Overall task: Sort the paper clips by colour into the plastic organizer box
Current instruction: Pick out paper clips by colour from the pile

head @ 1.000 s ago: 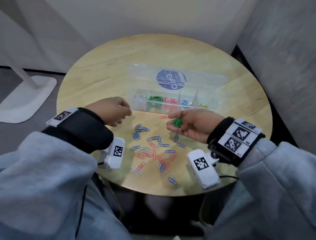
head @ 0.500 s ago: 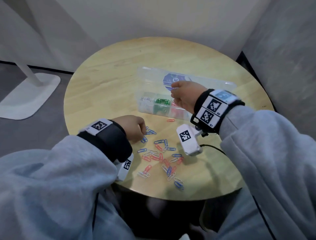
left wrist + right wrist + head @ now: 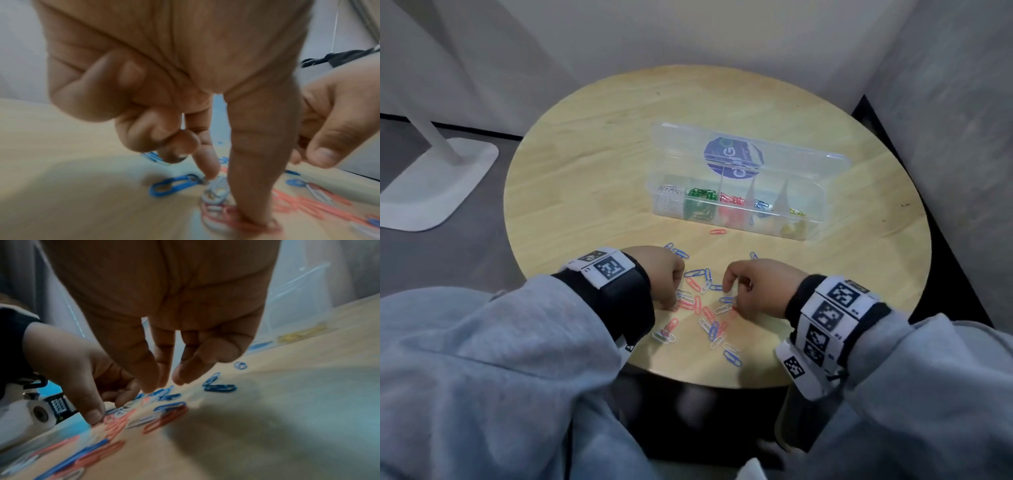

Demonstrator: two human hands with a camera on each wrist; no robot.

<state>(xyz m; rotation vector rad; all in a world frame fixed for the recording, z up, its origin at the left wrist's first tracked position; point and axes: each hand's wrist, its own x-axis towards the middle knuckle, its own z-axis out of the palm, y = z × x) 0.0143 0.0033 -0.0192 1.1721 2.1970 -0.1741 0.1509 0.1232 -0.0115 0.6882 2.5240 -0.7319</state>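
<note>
The clear plastic organizer box point(image 3: 822, 192) stands open at the table's far right, holding white, green point(image 3: 701, 194), red, blue and yellow clips in separate compartments. Loose blue, red and white paper clips point(image 3: 709, 308) lie near the front edge between my hands. My left hand point(image 3: 671, 303) reaches into the pile. In the left wrist view its thumb point(image 3: 257, 211) presses on red clips and its index fingertip point(image 3: 209, 172) touches a white clip point(image 3: 216, 190). My right hand point(image 3: 732, 299) hovers over blue clips point(image 3: 220, 387), fingers hanging straight down and holding nothing.
A lone red clip point(image 3: 718, 231) lies just in front of the box. The round wooden table point(image 3: 585, 192) stands in a corner, with walls behind and to the right. A white stand base point(image 3: 438, 181) sits on the floor at left.
My right hand has come back from over the box's green compartment down to the loose pile, without the green clips it held a second ago. My left hand has slid deeper into the pile.
</note>
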